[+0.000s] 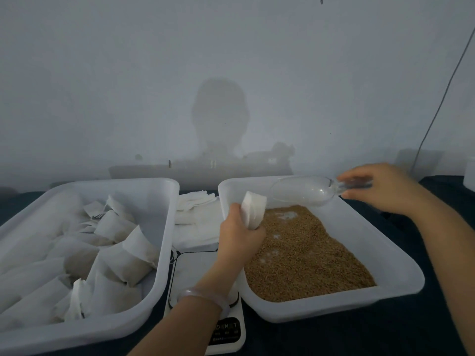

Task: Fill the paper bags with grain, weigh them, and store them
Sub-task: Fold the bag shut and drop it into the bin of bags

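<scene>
Left hand [239, 236] grips paper bag [253, 209] upright over left rim of white tray [398, 281]. Right hand [383, 188] curls round clear scoop [303, 191] handle, above far grain [308, 255]. Risk: bag mouth squeezed narrow; pour overshoots, grain scatters.

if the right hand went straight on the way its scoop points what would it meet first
Probably the paper bag held up by the left hand: the clear scoop in the right hand points left at its top, above the grain tray. Depth is unclear.
</scene>
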{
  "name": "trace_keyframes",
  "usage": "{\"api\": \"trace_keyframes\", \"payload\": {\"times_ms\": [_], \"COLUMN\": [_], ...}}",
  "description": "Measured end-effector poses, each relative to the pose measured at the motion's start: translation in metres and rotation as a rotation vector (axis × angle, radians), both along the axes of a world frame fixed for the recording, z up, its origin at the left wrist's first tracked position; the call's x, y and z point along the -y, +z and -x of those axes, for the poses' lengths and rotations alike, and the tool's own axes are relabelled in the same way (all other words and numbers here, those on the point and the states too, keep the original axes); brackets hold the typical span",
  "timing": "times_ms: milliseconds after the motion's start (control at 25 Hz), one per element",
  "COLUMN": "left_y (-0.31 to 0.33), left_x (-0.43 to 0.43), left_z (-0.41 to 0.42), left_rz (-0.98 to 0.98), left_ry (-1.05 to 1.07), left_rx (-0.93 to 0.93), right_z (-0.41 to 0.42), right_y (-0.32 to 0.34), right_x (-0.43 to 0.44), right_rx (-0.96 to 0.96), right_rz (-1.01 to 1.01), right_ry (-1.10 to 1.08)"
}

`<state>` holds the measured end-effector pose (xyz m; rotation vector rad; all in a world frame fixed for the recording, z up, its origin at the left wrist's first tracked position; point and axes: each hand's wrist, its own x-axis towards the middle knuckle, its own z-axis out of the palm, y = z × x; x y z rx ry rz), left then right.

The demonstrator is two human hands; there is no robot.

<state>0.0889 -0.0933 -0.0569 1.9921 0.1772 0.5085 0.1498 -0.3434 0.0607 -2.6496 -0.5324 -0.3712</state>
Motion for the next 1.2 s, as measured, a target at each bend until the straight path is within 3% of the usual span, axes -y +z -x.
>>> {"api": "trace_keyframes", "payload": {"times_ms": [80, 160, 320, 360, 520, 600, 720, 1000, 1200], "left_y": [0.01, 0.022, 0.036, 0.036, 0.036, 0.034, 0.03, 0.014, 0.008], "left_x": [-0.006, -0.022, -0.068, -0.078, -0.097, -0.103, -0.115, -0.14, -0.139], "left_z": [0.006, 0.015, 0.039, 0.045, 0.052, 0.051, 0.051, 0.041, 0.042], "left_rz": [0.243, 0.35, 0.173, 0.129, 0.046, 0.0, -0.067, -0.59, -0.558], "left_ry": [-0.033, -0.137, -0.333, -0.36, -0.496, -0.529, -0.501, -0.333, -0.284], "left_rx": [-0.012, 0.018, -0.016, -0.05, -0.174, -0.18, -0.166, -0.199, -0.209], "right_z": [0.005, 0.013, 0.022, 0.025, 0.058, 0.062, 0.054, 0.049, 0.048], "right_y": [-0.032, -0.069, -0.098, -0.094, -0.061, -0.064, -0.074, -0.103, -0.107], "right_x": [-0.006, -0.02, -0.044, -0.054, -0.139, -0.178, -0.208, -0.218, -0.217], "right_rx": [-0.09, -0.244, -0.351, -0.326, -0.4, -0.408, -0.268, -0.273, -0.253], "right_rz": [0.029, 0.154, 0.424, 0.353, -0.337, -0.419, -0.439, -0.194, 0.063], "right_ry": [-0.02, -0.004, 0.04, 0.093, 0.432, 0.489, 0.494, 0.544, 0.548]}}
